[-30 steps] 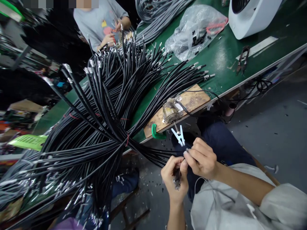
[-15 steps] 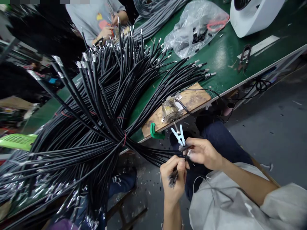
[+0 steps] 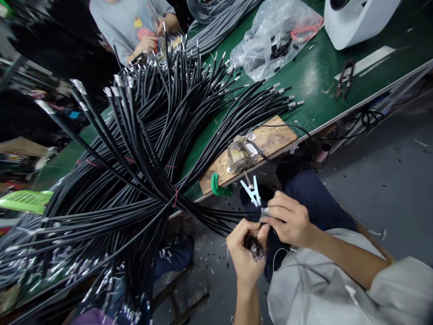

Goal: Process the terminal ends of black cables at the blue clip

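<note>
My left hand [image 3: 245,255] is closed around a bunch of black cables [image 3: 216,219], whose frayed ends stick out below the thumb. The fingers of my right hand [image 3: 291,219] are pinched on the silvery end of one cable [image 3: 264,212], just above the left thumb. A light blue clothes peg [image 3: 252,192] sits close above that cable end, at the shaft of a small motor [image 3: 241,155] wrapped in clear, yellowed tape. The motor is fixed on a wooden board [image 3: 274,135], held at the table edge by a green clamp [image 3: 220,186].
A large heap of black cables [image 3: 142,135], tied with red bands, covers the left of the green table [image 3: 318,85]. A plastic bag [image 3: 260,40] with black pieces, snips [image 3: 345,79] and a white appliance [image 3: 358,22] lie beyond. Opposite, a co-worker's hands [image 3: 149,44] hold a tool.
My right hand has drawn slightly away from the clothes peg, and its fingers have closed on the silvery cable end. The left hand has turned a little, showing more of the cable ends.
</note>
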A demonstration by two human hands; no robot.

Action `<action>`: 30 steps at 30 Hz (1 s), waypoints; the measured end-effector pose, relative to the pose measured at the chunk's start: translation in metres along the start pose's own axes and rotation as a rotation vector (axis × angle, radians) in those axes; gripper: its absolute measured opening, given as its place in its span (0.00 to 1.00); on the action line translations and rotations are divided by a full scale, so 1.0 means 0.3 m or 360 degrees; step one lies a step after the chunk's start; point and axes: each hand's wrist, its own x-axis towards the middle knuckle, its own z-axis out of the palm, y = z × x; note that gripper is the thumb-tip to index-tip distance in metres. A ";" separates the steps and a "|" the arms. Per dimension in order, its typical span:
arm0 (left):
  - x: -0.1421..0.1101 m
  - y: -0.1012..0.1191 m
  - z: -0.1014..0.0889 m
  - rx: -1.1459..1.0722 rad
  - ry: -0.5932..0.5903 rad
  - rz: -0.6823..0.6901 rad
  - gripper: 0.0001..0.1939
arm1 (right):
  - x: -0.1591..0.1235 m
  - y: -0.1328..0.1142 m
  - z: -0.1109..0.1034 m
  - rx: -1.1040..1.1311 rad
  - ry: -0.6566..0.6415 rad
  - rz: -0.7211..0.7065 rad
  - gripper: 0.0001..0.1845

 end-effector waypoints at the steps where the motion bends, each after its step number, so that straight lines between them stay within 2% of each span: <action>1: 0.002 0.000 -0.001 0.0022 0.0014 0.0005 0.14 | 0.011 0.006 -0.013 0.0007 -0.0147 0.0025 0.07; 3: 0.004 -0.002 -0.001 0.0050 0.0019 0.0032 0.14 | 0.025 0.017 -0.030 0.0000 -0.0356 0.0116 0.08; 4: 0.005 -0.003 0.000 0.0053 0.0015 0.0040 0.14 | 0.026 0.021 -0.033 -0.0033 -0.0364 0.0118 0.08; 8: -0.002 -0.010 0.000 0.0003 0.0027 0.0003 0.11 | -0.005 0.035 -0.006 -0.0252 -0.0063 -0.0118 0.09; 10: -0.006 -0.012 -0.003 -0.0042 0.0028 -0.0037 0.10 | -0.023 0.044 0.007 -0.0243 -0.0008 -0.0137 0.09; 13: -0.003 -0.004 -0.006 -0.0134 0.0036 -0.0083 0.10 | -0.033 0.056 -0.002 -0.0045 -0.0101 0.0016 0.10; 16: 0.010 0.015 -0.006 -0.0242 0.0063 -0.0094 0.11 | -0.022 0.050 -0.033 0.0146 -0.0219 0.0338 0.10; 18: 0.021 0.026 -0.009 -0.0238 0.0011 -0.0103 0.15 | -0.008 0.034 -0.049 0.0223 -0.0279 0.0401 0.08; 21: 0.037 0.026 -0.026 -0.0174 -0.0160 -0.0124 0.18 | 0.010 0.008 -0.055 0.0303 -0.0319 0.0230 0.09; 22: 0.044 0.022 -0.033 -0.0186 -0.0234 -0.0101 0.18 | 0.013 0.002 -0.051 0.0396 -0.0339 0.0239 0.11; 24: 0.057 0.013 -0.044 -0.0270 -0.0347 0.0018 0.16 | 0.012 0.000 -0.039 0.0805 -0.0437 0.0488 0.17; 27: 0.076 0.007 -0.040 -0.0424 -0.0336 0.0224 0.16 | -0.002 0.014 -0.016 0.1635 -0.0616 0.1180 0.23; 29: 0.083 0.007 -0.027 -0.0466 -0.0260 0.0282 0.16 | -0.005 0.031 -0.007 0.1877 -0.0673 0.1530 0.22; 30: 0.084 0.008 -0.020 -0.0466 -0.0235 0.0294 0.15 | -0.001 0.041 -0.006 0.1864 -0.0678 0.1604 0.20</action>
